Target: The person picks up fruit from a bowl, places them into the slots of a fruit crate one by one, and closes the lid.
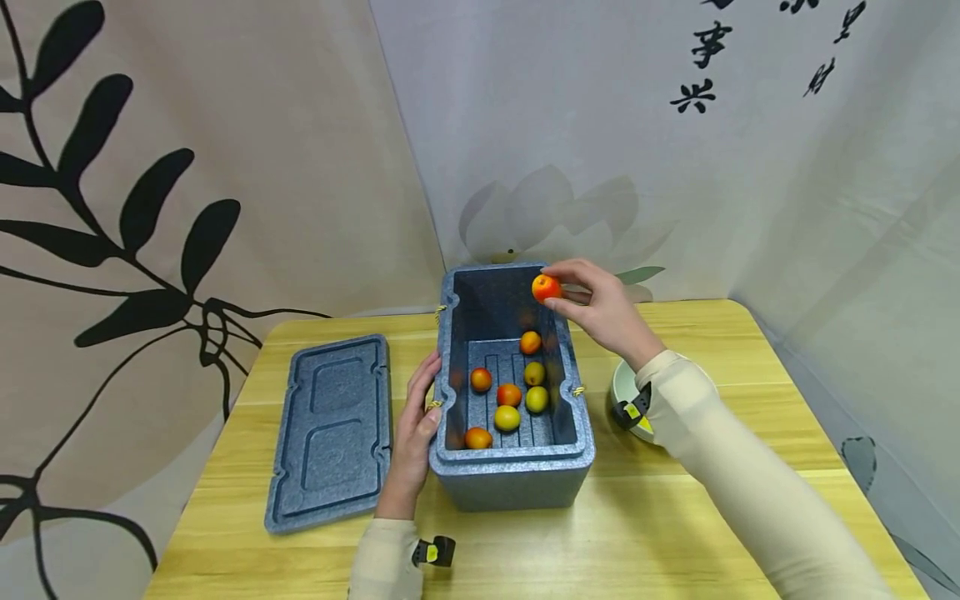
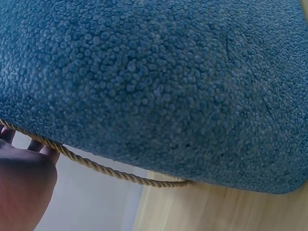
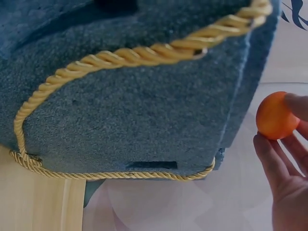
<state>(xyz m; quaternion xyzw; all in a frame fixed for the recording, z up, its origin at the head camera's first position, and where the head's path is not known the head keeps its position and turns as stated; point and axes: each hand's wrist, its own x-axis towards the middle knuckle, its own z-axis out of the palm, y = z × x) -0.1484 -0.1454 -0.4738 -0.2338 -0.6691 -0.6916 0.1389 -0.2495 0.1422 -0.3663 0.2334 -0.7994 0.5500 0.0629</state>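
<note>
My right hand pinches a round red-orange fruit between thumb and fingertips, over the far right rim of a blue-grey foam box. In the right wrist view the fruit appears beside the box's wall. Inside the box lie several orange-red fruits and yellow-green ones. My left hand rests along the outside of the box's left wall, fingers extended near the rim. The left wrist view shows its fingers by a twisted rope handle, partly cut off.
The box's lid lies flat on the wooden table, left of the box. A pale bowl with something yellow in it stands right of the box, partly hidden by my right forearm. A printed cloth hangs behind the table.
</note>
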